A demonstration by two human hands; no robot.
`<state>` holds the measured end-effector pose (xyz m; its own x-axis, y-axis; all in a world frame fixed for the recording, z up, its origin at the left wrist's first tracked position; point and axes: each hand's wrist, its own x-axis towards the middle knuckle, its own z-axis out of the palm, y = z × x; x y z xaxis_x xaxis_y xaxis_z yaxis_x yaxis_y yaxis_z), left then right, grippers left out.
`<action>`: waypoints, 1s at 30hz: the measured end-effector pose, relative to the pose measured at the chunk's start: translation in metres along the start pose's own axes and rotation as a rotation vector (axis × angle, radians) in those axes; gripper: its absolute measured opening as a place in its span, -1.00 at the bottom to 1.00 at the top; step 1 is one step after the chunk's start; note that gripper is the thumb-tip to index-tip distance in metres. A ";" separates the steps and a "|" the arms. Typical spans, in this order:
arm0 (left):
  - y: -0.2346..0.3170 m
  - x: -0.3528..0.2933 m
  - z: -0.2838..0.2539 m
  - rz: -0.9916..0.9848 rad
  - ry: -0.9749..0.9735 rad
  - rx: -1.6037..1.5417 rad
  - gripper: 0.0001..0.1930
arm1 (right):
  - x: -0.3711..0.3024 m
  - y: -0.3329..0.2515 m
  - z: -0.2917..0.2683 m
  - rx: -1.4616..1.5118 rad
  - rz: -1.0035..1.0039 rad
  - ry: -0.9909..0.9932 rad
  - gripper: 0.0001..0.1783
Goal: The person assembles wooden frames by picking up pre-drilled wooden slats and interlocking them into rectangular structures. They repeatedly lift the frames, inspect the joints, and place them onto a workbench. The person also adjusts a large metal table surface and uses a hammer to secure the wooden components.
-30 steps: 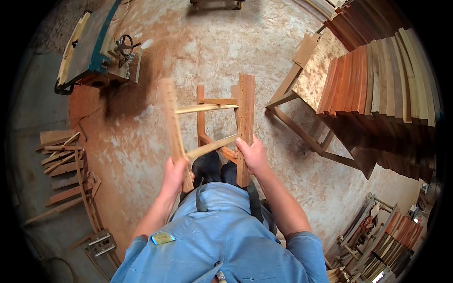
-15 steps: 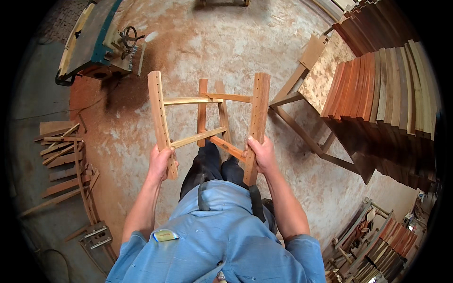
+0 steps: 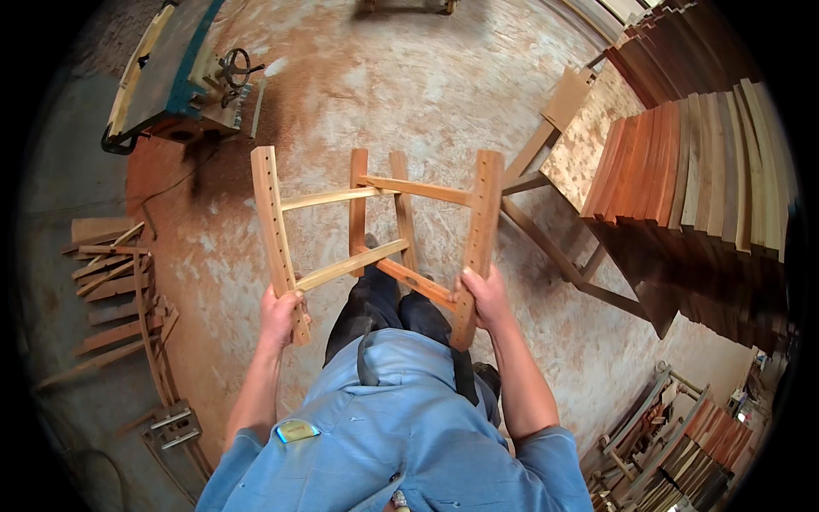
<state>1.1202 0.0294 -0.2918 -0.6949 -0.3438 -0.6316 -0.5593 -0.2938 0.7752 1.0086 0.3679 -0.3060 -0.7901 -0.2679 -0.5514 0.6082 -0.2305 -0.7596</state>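
Observation:
Two wooden frames stand out in front of my body, each with two posts joined by two rails. My left hand point(image 3: 280, 317) is closed round the near end of the left frame's drilled post point(image 3: 275, 230), thumb by the lower rail. My right hand point(image 3: 486, 299) grips the near end of the right frame's drilled post point(image 3: 484, 222). Rows of small dark holes run along both posts. The frames' far ends overlap in the middle, where the reddish far post point(image 3: 359, 200) and the browner far post point(image 3: 403, 213) show. Whether the frames are joined there, I cannot tell.
Tall stacks of wooden boards point(image 3: 708, 162) sit on a wooden stand point(image 3: 589, 158) at the right. A machine with a handwheel point(image 3: 241, 68) stands at upper left. Wooden offcuts point(image 3: 119, 290) lie at the left. A rack of wood pieces point(image 3: 657, 427) is at lower right.
Both frames have come down nearer my body. Their near posts have moved farther apart, my left hand going left and my right hand right. Both hands keep their hold.

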 end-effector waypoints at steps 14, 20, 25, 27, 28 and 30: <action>0.001 -0.022 0.012 -0.045 0.080 -0.014 -0.71 | 0.015 0.016 -0.023 0.084 0.131 -0.029 -0.80; -0.008 -0.031 0.024 -0.056 0.076 -0.017 -0.72 | 0.009 0.004 -0.013 -0.034 0.191 0.020 -0.80; -0.008 -0.032 0.049 -0.045 0.078 0.057 -0.76 | 0.003 0.010 0.023 -0.169 0.163 0.096 -0.77; -0.015 -0.026 0.049 -0.047 0.068 -0.001 -0.77 | 0.005 0.010 0.027 -0.139 0.146 0.088 -0.77; -0.015 -0.026 0.049 -0.063 0.058 -0.001 -0.77 | 0.005 0.010 0.028 -0.145 0.151 0.094 -0.79; -0.015 -0.025 0.046 -0.095 0.037 0.000 -0.78 | 0.003 0.011 0.026 -0.139 0.147 0.098 -0.80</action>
<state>1.1253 0.0839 -0.2872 -0.6216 -0.3471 -0.7022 -0.6216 -0.3269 0.7118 1.0150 0.3407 -0.3070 -0.7018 -0.1954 -0.6851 0.7061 -0.0632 -0.7053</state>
